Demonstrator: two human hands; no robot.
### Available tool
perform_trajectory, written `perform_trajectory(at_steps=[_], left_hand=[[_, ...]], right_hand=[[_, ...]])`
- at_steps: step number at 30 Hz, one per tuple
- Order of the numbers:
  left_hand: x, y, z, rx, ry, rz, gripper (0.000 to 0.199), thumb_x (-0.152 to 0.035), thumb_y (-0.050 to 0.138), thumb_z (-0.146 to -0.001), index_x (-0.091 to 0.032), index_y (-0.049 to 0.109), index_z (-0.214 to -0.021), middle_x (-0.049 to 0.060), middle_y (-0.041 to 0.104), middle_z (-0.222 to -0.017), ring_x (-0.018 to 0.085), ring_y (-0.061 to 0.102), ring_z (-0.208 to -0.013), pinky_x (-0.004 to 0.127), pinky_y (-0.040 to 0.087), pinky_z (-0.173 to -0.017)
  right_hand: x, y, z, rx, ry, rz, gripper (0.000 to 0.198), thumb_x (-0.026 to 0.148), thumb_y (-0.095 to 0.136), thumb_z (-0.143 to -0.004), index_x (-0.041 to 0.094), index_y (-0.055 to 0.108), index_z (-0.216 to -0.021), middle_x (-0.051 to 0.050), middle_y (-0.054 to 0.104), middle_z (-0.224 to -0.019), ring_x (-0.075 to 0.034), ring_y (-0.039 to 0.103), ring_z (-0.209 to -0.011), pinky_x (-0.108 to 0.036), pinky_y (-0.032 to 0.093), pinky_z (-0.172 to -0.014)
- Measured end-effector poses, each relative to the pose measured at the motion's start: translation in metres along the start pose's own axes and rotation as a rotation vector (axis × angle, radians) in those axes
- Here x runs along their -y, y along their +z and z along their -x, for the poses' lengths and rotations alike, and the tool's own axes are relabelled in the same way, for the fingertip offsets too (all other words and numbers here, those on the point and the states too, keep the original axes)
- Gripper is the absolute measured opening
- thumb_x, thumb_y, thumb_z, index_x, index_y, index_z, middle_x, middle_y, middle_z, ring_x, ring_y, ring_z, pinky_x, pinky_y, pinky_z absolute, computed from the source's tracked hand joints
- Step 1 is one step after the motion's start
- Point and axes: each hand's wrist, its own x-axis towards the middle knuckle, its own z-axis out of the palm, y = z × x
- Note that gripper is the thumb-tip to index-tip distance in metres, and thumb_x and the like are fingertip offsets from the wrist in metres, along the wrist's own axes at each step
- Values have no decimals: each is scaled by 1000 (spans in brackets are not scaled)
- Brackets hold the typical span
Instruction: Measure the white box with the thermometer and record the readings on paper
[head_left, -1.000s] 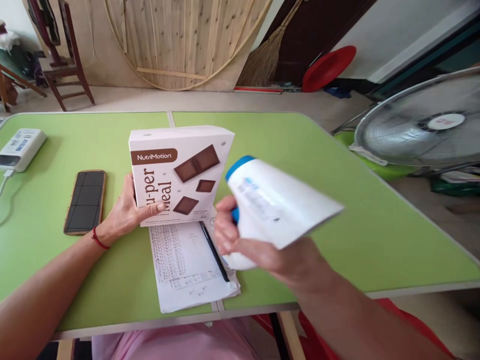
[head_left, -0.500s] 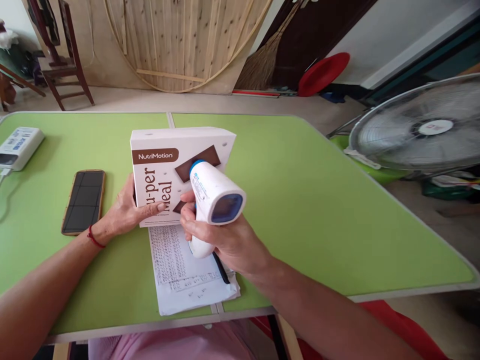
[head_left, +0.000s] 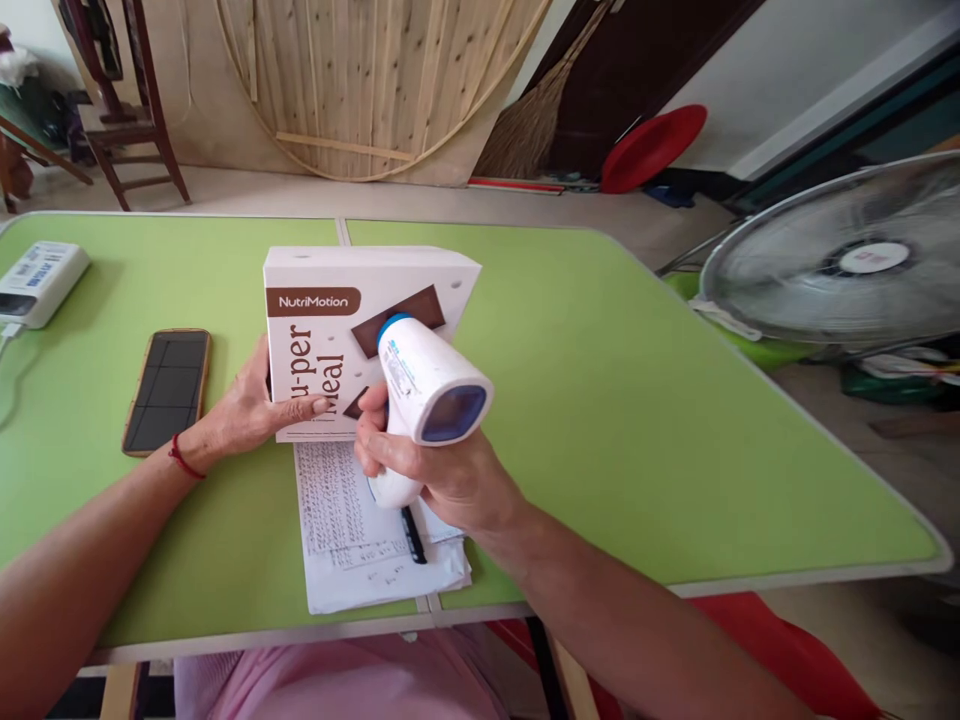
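Observation:
A white NutriMotion box point(head_left: 405, 270) with brown print stands over the papers, tilted slightly. My left hand point(head_left: 251, 405) grips its lower left edge, thumb across the front and the other fingers hidden behind. In my right hand point(head_left: 442, 480) is a white infrared thermometer point(head_left: 431, 375), my fingers wrapped round its handle. Its blue-rimmed tip points at the box front; whether they touch I cannot tell. The dark screen faces me. Handwritten papers point(head_left: 352, 575) lie beneath, partly covered by the box, and a black pen point(head_left: 413, 535) rests on them under the thermometer.
Left of the box, a phone point(head_left: 166, 390) lies on the green table point(head_left: 637, 430). Farther left sits a white power bank point(head_left: 43, 283) with a cable plugged in. A large fan point(head_left: 840, 260) stands beyond the table's right edge, and a wooden chair point(head_left: 124, 130) stands behind.
The view has shifted slightly. My right hand and the thermometer have moved a little left, uncovering more of the box's right side and the pen. Both grips are unchanged.

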Motion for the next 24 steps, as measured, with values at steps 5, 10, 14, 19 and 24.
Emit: perform_trajectory(at_steps=[5, 10, 14, 19, 24], left_hand=[[-2, 1, -1, 13, 36, 14, 55, -43, 84, -78, -19, 55, -118, 13, 69, -111, 31, 68, -103, 44, 61, -78], [0, -1, -1, 5, 3, -12, 57, -43, 86, -75, -18, 57, -117, 13, 70, -111, 31, 68, -98, 42, 61, -75], [-1, -1, -1, 14, -11, -19, 57, -46, 85, -76, -17, 57, -117, 15, 69, -112, 32, 68, -100, 45, 61, -77], [-4, 0, -3, 50, 41, 9, 51, -43, 83, -78, -17, 59, -115, 14, 70, -111, 32, 67, -106, 46, 61, -84], [-5, -1, -3, 60, 40, -7, 48, -44, 83, -78, -18, 61, -111, 13, 70, -109, 33, 67, -106, 47, 61, -83]], right_hand=[[0, 0, 1, -23, 17, 50, 32, 27, 84, -62, 20, 58, -78, 5, 58, -63, -11, 55, -54, -28, 48, -51], [-2, 1, 0, -27, -15, 6, 35, 28, 85, -63, 20, 61, -87, 6, 58, -64, -11, 56, -54, -28, 50, -53], [-1, 2, -1, -25, -25, 1, 33, 26, 85, -62, 20, 61, -84, 6, 58, -63, -11, 56, -53, -27, 49, -52], [0, 1, 2, -3, -31, 44, 29, 27, 84, -63, 20, 59, -77, 5, 58, -62, -12, 56, -54, -28, 48, -52], [-1, 4, 1, -34, -8, 18, 33, 28, 85, -62, 21, 58, -80, 6, 56, -63, -10, 54, -53, -28, 50, -54]])
